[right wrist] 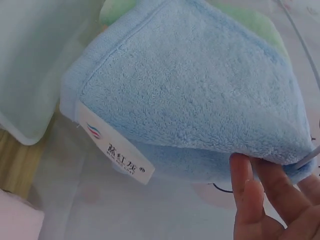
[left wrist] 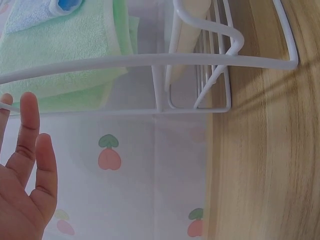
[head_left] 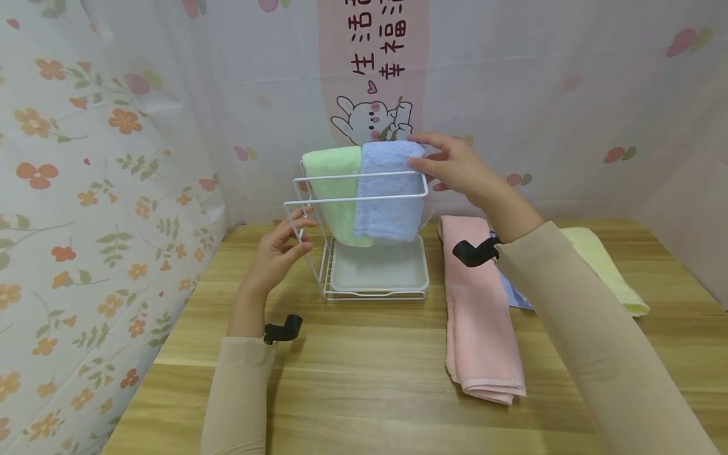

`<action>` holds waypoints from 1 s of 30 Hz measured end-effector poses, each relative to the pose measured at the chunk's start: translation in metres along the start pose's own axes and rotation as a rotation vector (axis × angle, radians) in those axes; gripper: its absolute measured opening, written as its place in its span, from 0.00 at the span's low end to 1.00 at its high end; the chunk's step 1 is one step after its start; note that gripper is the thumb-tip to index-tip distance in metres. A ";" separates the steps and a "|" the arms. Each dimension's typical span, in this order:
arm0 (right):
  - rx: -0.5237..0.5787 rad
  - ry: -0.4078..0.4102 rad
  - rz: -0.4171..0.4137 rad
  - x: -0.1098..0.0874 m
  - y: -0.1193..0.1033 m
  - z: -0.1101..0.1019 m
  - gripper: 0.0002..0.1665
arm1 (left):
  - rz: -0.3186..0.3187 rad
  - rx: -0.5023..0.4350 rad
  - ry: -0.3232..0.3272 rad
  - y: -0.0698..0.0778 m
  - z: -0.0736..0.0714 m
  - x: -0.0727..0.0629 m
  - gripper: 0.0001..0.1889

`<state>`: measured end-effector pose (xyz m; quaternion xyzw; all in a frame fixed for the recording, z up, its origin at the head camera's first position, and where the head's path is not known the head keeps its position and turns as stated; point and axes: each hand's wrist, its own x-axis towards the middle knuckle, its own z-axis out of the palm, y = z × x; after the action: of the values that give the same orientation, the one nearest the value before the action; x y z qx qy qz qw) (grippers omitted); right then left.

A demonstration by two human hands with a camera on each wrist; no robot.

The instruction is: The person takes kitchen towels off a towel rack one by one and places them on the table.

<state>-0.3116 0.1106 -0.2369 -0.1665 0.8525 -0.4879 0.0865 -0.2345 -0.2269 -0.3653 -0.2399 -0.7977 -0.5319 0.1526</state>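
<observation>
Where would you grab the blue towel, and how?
I'd take the blue towel by its top right corner, pinched front to back, coming from the right. It hangs over the rack with that side likely easiest to reach: the green towel adjoins its left, and the rack's bars cross its front.

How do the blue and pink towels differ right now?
The blue towel hangs on the white rack; the pink towel lies on the table. The right hand touches the blue towel, while neither touches the pink towel. The pink towel shows as a long strip, the blue towel as a shorter panel. Both are pastel cloth.
</observation>
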 end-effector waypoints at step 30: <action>-0.169 0.390 0.078 0.008 -0.013 0.023 0.22 | -0.029 -0.013 -0.013 -0.001 -0.003 -0.001 0.17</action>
<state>-0.3092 0.0830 -0.2376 -0.0424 0.8969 -0.4338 -0.0754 -0.2343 -0.2297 -0.3653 -0.2330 -0.7986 -0.5374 0.1381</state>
